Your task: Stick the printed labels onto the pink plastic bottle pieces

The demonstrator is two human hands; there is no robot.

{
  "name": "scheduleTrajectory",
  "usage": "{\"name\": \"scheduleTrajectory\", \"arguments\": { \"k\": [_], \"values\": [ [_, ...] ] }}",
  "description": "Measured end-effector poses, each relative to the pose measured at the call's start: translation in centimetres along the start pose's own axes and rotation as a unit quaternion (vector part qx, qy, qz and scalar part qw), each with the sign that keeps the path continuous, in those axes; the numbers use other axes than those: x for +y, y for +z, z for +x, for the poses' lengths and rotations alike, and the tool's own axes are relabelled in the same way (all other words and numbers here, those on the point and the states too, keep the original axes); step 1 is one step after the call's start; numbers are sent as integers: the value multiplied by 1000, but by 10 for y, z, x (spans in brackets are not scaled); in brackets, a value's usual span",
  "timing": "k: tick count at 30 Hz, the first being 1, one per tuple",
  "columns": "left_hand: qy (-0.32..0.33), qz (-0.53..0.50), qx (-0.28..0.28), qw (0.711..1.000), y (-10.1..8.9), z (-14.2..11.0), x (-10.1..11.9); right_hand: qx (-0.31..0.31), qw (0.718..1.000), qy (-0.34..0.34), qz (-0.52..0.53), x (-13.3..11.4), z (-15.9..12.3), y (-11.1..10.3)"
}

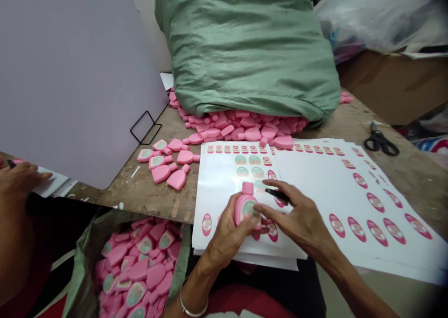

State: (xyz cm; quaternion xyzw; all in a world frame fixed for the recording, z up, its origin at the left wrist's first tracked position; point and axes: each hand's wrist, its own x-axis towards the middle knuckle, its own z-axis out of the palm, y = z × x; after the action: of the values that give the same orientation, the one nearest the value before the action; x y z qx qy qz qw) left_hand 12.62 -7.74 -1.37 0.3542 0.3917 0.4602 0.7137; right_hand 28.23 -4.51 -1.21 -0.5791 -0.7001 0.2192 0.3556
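Both forearms reach in from the near edge, the left one angling away to the right and the right one away to the left, so the hands come close together over the desk. The left hand is curled, its thumb pointing right and its wrist bent slightly. The right hand has its palm turned down, index finger and thumb stretched left.

Pink bottles with green-and-white labels, sage-green sack; white sheets dotted magenta
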Motion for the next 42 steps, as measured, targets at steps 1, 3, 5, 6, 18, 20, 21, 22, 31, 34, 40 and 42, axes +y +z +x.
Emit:
{"name": "scheduleTrajectory", "arguments": {
  "k": [1,3,5,6,18,20,21,22,31,34,40,42],
  "values": [
    [-4,11,-13,1000,1,-2,3,-37,998,21,39,1,2,2],
    [-10,20,-46,999,1,-7,10,-121,986,48,108,5,11,6],
    [-14,43,-61,997,-9,-13,17,-151,979,63,119,17,29,5],
    [-4,75,-38,996,-18,-16,21,-133,984,68,99,27,41,2],
    [175,662,408,604,-147,35,45,-48,971,103,-212,134,193,-57],
    [214,640,415,610,-129,36,47,-54,965,116,-228,129,180,-63],
    [236,613,395,643,-115,35,45,-47,962,126,-236,124,168,-64],
    [252,573,358,693,-99,35,41,-36,961,137,-238,116,151,-64],
    [130,224,145,955,23,32,-10,-55,989,121,67,10,-10,0],
    [107,176,180,962,10,24,-6,-87,989,87,76,18,-14,1],
    [16,143,171,975,-18,9,-13,-30,988,-53,-145,44,-2,13],
    [19,167,171,971,-19,7,-19,-15,978,-97,-183,44,-1,22]
  ]
}}
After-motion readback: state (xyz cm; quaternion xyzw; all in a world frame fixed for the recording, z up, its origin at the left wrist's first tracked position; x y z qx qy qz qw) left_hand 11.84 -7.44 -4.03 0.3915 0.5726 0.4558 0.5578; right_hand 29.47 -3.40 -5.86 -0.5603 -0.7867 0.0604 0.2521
